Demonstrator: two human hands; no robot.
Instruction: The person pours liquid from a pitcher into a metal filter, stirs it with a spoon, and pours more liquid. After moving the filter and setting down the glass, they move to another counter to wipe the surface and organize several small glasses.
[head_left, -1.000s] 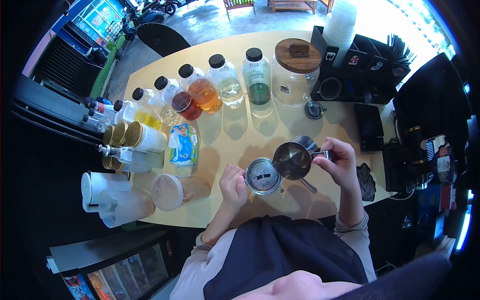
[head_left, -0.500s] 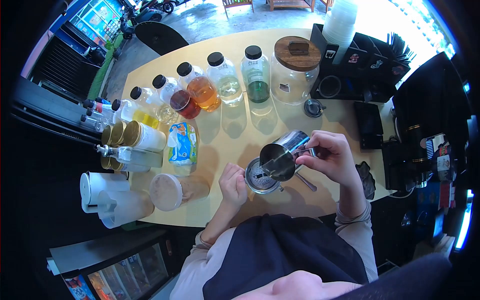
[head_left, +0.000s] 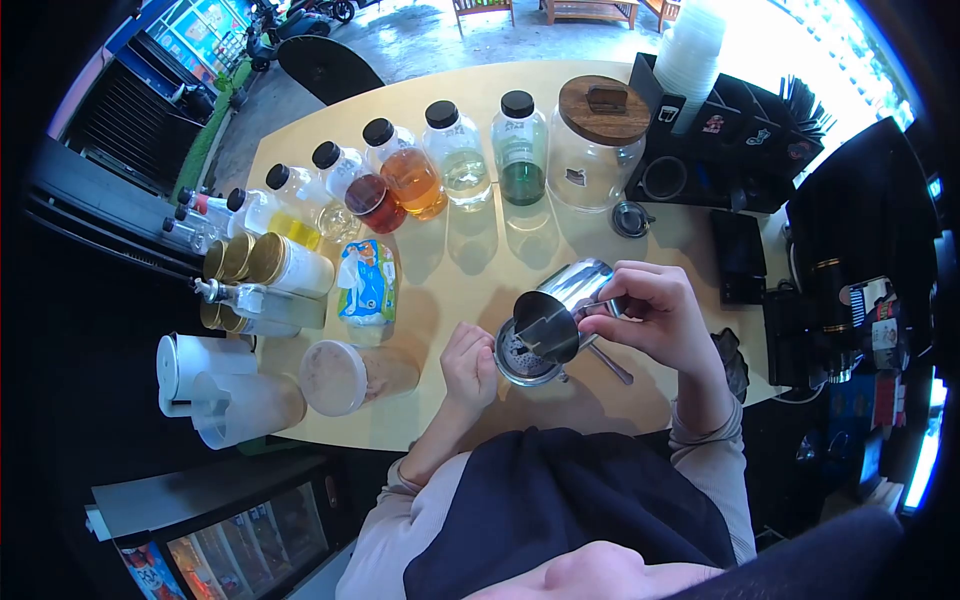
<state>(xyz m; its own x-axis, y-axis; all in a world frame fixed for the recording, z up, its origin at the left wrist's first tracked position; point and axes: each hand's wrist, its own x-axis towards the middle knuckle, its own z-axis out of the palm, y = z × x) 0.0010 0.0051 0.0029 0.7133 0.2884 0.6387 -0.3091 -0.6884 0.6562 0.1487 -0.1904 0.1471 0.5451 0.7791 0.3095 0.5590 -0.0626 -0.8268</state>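
My right hand (head_left: pixel 650 312) grips the handle of a shiny metal pitcher (head_left: pixel 575 290), which is tilted to the left. The pitcher's mouth hangs over a round metal pot (head_left: pixel 530 374) with a perforated disc inside, covering part of its opening. At the pot's left side my left hand (head_left: pixel 468 365) is closed, apparently around its handle, which the fingers hide. A metal handle (head_left: pixel 612 364), like a spoon's, sticks out to the right below the pitcher. Whether liquid is flowing I cannot make out clearly.
Behind stand several black-capped bottles (head_left: pixel 412 185) and a wooden-lidded jar (head_left: pixel 600 150). A wipes pack (head_left: pixel 368 285), a tub (head_left: pixel 335 378) and a plastic jug (head_left: pixel 240 410) are on the left. Beyond the right hand lie a round metal lid (head_left: pixel 631 219) and a dark cloth (head_left: pixel 733 365).
The pitcher tips further, its mouth shifting slightly left and down over the pot. My left hand keeps its hold. The whole view has shifted a little.
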